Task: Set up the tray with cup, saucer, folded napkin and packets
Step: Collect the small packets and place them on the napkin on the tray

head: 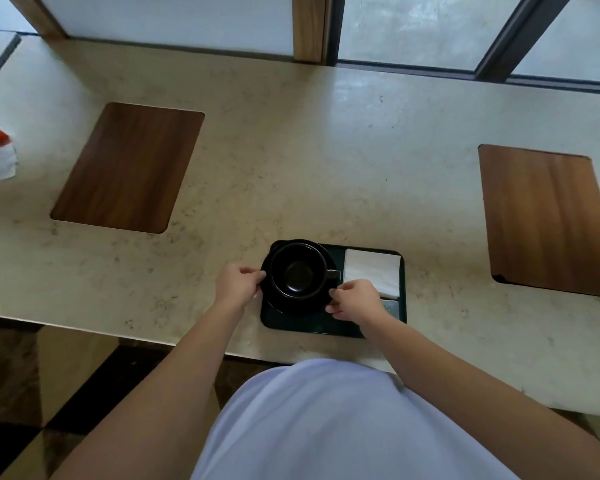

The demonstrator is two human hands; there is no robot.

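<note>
Black cup on saucer at tray left end, napkin alongside, left hand and right hand pinching saucer rim, probably squaring up, then letting go gently, packets not clearly visible.

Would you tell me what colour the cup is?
The cup is black, seen best in the head view.

A single wide-angle view looks steeply down and forward from the person's head, close over the bench, which bows at the frame edges. It takes in both forearms and the torso at the bottom and reaches to the window frames beyond the bench.
</note>
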